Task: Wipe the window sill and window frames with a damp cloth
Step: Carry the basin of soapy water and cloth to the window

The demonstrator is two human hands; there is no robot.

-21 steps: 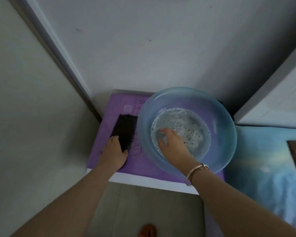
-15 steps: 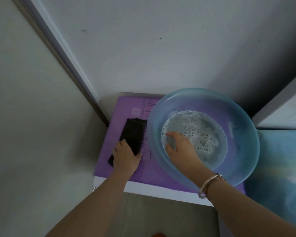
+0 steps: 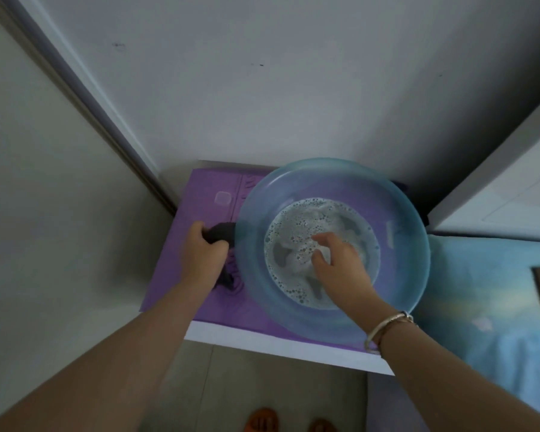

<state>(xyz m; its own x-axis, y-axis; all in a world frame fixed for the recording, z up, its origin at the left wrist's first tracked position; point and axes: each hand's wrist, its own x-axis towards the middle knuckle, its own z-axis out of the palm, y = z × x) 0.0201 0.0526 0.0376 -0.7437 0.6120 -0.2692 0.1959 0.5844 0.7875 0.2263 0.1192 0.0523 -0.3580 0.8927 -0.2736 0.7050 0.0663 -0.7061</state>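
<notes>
A translucent blue basin [image 3: 256,213] holds foamy water and stands on a purple mat [image 3: 197,194]. My right hand [image 3: 340,269] reaches into the water, and its thumb and fingers curl on a pale wet cloth [image 3: 322,253] among the suds. My left hand [image 3: 203,254] is just left of the basin and grips a bunched dark cloth [image 3: 221,232] that lies on the mat. Part of this cloth is hidden under my palm and behind the basin's rim.
The mat covers a low white ledge [image 3: 262,341] in a corner between grey walls, with a dark vertical trim [image 3: 75,88] at left. A white cabinet [image 3: 512,182] and a blue bed cover [image 3: 480,291] are at right. Orange sandals [image 3: 262,419] show on the tiled floor below.
My left hand has gathered the flat dark cloth into a bunch and now grips it. My right hand has moved further across the basin into the foam.
</notes>
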